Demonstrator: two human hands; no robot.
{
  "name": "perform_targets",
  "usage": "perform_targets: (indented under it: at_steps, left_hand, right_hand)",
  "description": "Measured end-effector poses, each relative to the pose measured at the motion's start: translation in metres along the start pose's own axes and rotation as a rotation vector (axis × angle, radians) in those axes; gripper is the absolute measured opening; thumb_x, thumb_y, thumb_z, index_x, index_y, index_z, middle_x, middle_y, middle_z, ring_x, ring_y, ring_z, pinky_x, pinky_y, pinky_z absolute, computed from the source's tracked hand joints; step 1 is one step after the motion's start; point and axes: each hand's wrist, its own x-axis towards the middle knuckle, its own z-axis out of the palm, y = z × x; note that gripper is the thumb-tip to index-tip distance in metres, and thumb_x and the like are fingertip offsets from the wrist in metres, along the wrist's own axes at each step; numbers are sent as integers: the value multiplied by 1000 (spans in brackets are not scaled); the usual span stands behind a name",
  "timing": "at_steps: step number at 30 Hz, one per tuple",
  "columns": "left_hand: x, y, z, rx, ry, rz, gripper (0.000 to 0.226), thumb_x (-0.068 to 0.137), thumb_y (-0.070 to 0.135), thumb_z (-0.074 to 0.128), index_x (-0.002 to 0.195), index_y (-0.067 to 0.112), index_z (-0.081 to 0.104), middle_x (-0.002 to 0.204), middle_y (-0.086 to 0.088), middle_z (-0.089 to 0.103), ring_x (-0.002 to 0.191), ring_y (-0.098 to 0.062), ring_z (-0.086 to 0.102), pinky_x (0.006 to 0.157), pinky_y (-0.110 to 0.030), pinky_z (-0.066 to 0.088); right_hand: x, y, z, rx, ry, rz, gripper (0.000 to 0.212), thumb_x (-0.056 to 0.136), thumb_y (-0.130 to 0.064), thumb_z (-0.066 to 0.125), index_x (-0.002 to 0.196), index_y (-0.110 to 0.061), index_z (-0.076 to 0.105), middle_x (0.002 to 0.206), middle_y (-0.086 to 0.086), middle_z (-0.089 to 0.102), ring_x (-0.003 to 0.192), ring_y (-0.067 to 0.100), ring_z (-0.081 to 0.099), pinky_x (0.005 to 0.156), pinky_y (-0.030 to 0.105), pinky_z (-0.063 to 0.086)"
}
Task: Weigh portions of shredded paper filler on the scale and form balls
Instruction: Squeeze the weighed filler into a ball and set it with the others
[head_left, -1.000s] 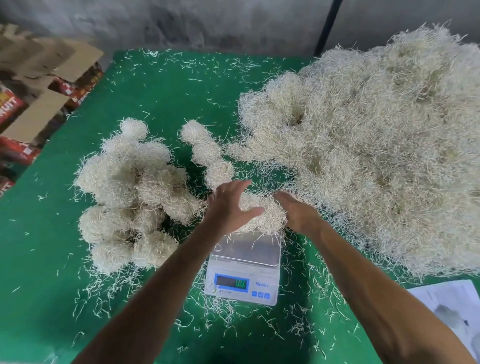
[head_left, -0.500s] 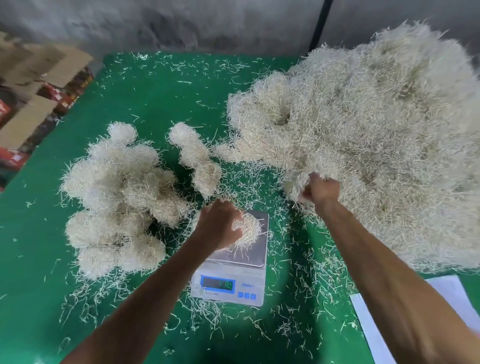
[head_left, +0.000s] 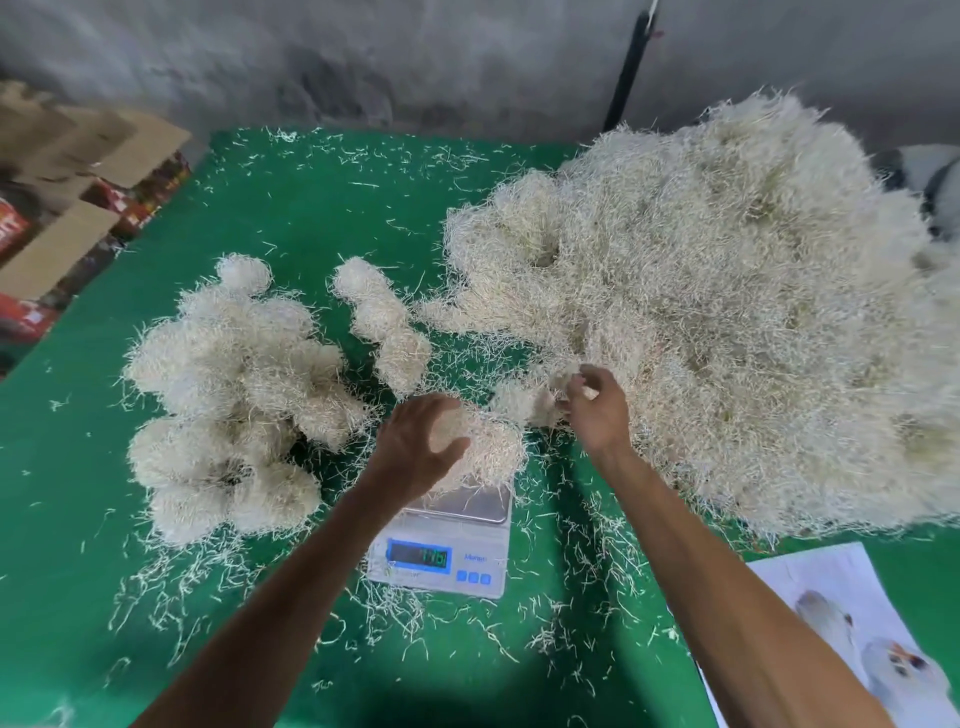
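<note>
Green cloth covers the surface (head_left: 322, 218), littered with stray pale strands. A small digital scale (head_left: 441, 551) sits near the middle front, its lit display too blurred to read. On its steel platform lies a portion of shredded paper filler (head_left: 493, 447), and the left hand (head_left: 415, 447) rests against that portion's left side with fingers spread and relaxed, cupping rather than clasping it. The right hand (head_left: 592, 405) is raised just beside the scale's far right corner, fingertips pinching a small tuft of filler (head_left: 563, 376) at the edge of the big loose heap (head_left: 727, 312) (which fills the right half of the surface). To the left lies a cluster of finished balls (head_left: 234, 395), with a short row of three more balls (head_left: 382, 322) between that cluster and the heap. A printed sheet (head_left: 857, 623) lies at the front right corner. Cardboard boxes (head_left: 78, 197) stand beyond the left edge.
</note>
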Motion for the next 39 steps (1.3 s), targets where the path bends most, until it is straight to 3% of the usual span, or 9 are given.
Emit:
perform_targets:
  at_steps: [3, 6, 8, 10, 16, 22, 28, 34, 39]
  left_hand:
    - [-15, -15, -14, -194, 4, -132, 51, 93, 45, 66, 137, 27, 50, 141, 5, 51, 127, -10, 45, 103, -30, 37]
    - [-28, -30, -24, -276, 26, -194, 51, 93, 47, 66, 137, 26, 52, 139, 4, 55, 124, -10, 51, 101, -31, 44]
    - [-36, -38, -26, -305, 24, -221, 51, 92, 49, 66, 136, 28, 52, 138, 4, 56, 122, -10, 53, 100, -37, 48]
    - [-42, -45, -25, -314, 12, -226, 53, 92, 55, 63, 137, 31, 49, 140, 3, 54, 123, -10, 53, 98, -40, 50]
    - [-53, -57, -22, -282, -21, -232, 55, 89, 62, 59, 136, 35, 46, 142, 0, 52, 124, -15, 53, 97, -46, 51]
    - [-56, -62, -23, -322, -15, -241, 52, 90, 61, 60, 135, 37, 46, 140, 0, 52, 120, -13, 54, 90, -41, 53]
    - [-55, -65, -21, -331, 5, -271, 55, 92, 53, 62, 138, 30, 43, 140, 2, 51, 119, -13, 56, 93, -48, 55]
    - [-17, -27, -8, -271, 139, -505, 67, 100, 63, 33, 155, 27, 19, 158, -12, 30, 143, -37, 30, 111, -60, 34]
    - [4, 12, 12, -226, -131, -636, 77, 91, 76, 37, 150, 28, 33, 156, -5, 35, 140, -33, 38, 110, -57, 39]
  right_hand:
    - [-34, 4, 21, -34, -24, -43, 42, 107, -35, 55, 144, -17, 50, 111, -23, 55, 87, 3, 67, 71, 14, 59]
    - [-65, 11, 36, -62, -36, -70, 48, 105, -46, 55, 144, -18, 50, 121, -18, 60, 101, -2, 64, 74, 5, 48]
    - [-79, 16, 43, -64, -45, -50, 49, 105, -40, 57, 147, -15, 48, 135, -8, 59, 117, 8, 60, 92, 12, 48]
    - [-89, 21, 48, -72, -41, -39, 50, 105, -33, 58, 150, -14, 47, 144, -3, 56, 128, 13, 55, 111, 32, 47]
    - [-103, 30, 45, -63, -68, 105, 59, 104, -44, 58, 155, -21, 40, 154, 3, 49, 135, 25, 53, 116, 53, 43]
    - [-106, 31, 47, -66, -55, 136, 61, 104, -43, 56, 156, -16, 37, 157, 4, 46, 136, 23, 51, 118, 53, 40]
    - [-105, 29, 49, -64, -43, 130, 64, 104, -47, 56, 157, -17, 36, 159, 4, 44, 142, 26, 48, 120, 52, 38]
    - [-94, 19, 72, -213, -40, 5, 75, 105, -51, 47, 164, -13, 19, 167, 10, 31, 149, 31, 39, 121, 52, 34]
    - [-113, 7, 109, -208, -258, -161, 61, 110, -47, 40, 163, -20, 26, 163, -2, 39, 126, -5, 57, 117, 40, 43]
